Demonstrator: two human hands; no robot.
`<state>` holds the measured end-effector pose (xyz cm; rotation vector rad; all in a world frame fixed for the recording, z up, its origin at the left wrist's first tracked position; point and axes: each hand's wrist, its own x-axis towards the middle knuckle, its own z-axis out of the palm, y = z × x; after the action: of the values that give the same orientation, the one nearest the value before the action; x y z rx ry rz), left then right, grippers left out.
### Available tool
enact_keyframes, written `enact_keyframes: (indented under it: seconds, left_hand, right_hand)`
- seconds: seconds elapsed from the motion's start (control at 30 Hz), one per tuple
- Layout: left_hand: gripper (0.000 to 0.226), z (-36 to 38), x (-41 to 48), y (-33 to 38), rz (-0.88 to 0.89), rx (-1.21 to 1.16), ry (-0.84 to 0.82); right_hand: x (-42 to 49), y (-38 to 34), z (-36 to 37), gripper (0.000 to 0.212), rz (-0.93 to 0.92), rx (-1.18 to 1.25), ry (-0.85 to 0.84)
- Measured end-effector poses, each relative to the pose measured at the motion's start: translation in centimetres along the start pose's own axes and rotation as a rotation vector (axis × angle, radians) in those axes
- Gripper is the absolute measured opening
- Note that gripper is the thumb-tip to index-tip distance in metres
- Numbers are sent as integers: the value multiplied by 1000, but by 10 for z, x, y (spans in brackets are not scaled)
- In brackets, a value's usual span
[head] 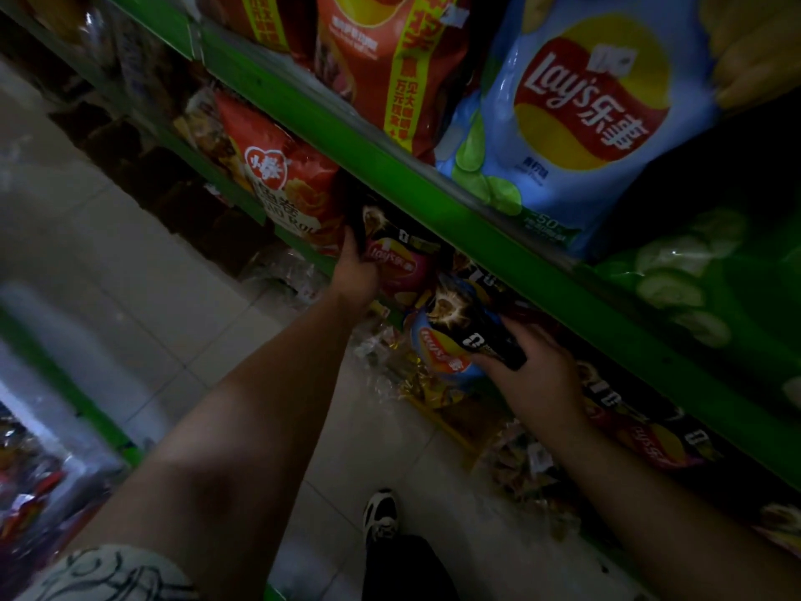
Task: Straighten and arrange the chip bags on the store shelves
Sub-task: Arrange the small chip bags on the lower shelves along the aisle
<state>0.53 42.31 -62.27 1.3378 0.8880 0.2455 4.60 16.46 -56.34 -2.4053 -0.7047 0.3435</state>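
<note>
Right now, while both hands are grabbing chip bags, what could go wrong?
The left grip grips the pink Lay's bag and the right grip holds the blue Lay's bag by its dark top; hard squeezing might crush chips. The big light-blue bag leans out past the green shelf edge just above them; a bump might knock it down.

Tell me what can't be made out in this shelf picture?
All in the head view:
- Fingertips of the left hand: hidden behind the pink bag it grips.
- Fingertips of the right hand: partly hidden behind the lower blue bag it holds.
- Name on the green bag: lost in shadow, cut by right edge.
- Bottom-left packets: blurred.
- Lower shelf's depth: hidden by the green shelf rail.
</note>
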Motion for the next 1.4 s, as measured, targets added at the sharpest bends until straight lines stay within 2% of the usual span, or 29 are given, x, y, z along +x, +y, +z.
enact_keyframes:
  seconds: [0.13,0.2,0.23,0.3,0.37,0.43,0.47,0.53,0.57,0.73,0.83,0.9,0.97,1.03,1.07,1.13,1.17,1.2,1.3,1.4]
  left_hand:
    - [67,-3,-37,1,45,349,-42]
    - [61,-7,-58,8,43,360,-131]
    - [63,-9,-68,12,17,335,-234]
    - [82,-13,-88,20,-39,321,-481]
    - [99,-12,-106,25,-32,462,-613]
    - [111,-1,-123,29,-39,589,-656]
    - [115,5,-131,30,-60,608,-658]
    - [113,21,-144,27,-84,558,-682]
    - [110,31,-153,24,-90,522,-698]
    - [99,102,-205,1,-82,578,-774]
    - [116,163,-242,-15,-135,570,-842]
    - [124,210,-270,-23,-138,611,-877]
    - [117,265,-301,-32,-97,647,-948]
    - [105,313,-330,-38,-62,699,-955]
    - [100,339,-348,-42,-40,733,-939]
    - [86,391,-384,-52,-41,716,-972]
    - [77,416,-400,-59,-62,695,-1020]
    - [78,440,-416,-68,-68,689,-1073]
    - [104,509,-459,-87,20,794,-1129]
    - [105,550,-466,-93,125,985,-1098]
  right_hand:
    - [4,-8,-3,47,47,30,-84]
    - [6,-13,-4,39,74,58,-137]
    - [7,-15,-5,35,90,81,-163]
    - [5,-19,-11,35,127,140,-239]
    - [0,-22,-20,46,155,174,-327]
    - [-11,-21,-33,56,183,161,-373]
    - [-18,-18,-40,53,191,164,-391]
    - [-36,-9,-54,43,211,191,-408]
    - [-46,-1,-61,46,225,192,-404]
    - [-122,60,-96,84,337,206,-262]
    - [-175,105,-125,98,560,264,-153]
    - [-210,136,-148,103,678,420,-50]
    - [-244,169,-175,105,776,609,93]
    - [-273,201,-200,97,864,743,244]
    - [-289,222,-213,80,890,782,302]
    - [-326,262,-240,31,937,863,353]
    - [-345,282,-254,18,964,934,364]
    - [-364,303,-269,14,977,988,380]
    - [-426,374,-317,11,960,961,480]
    - [-459,421,-353,17,975,938,586]
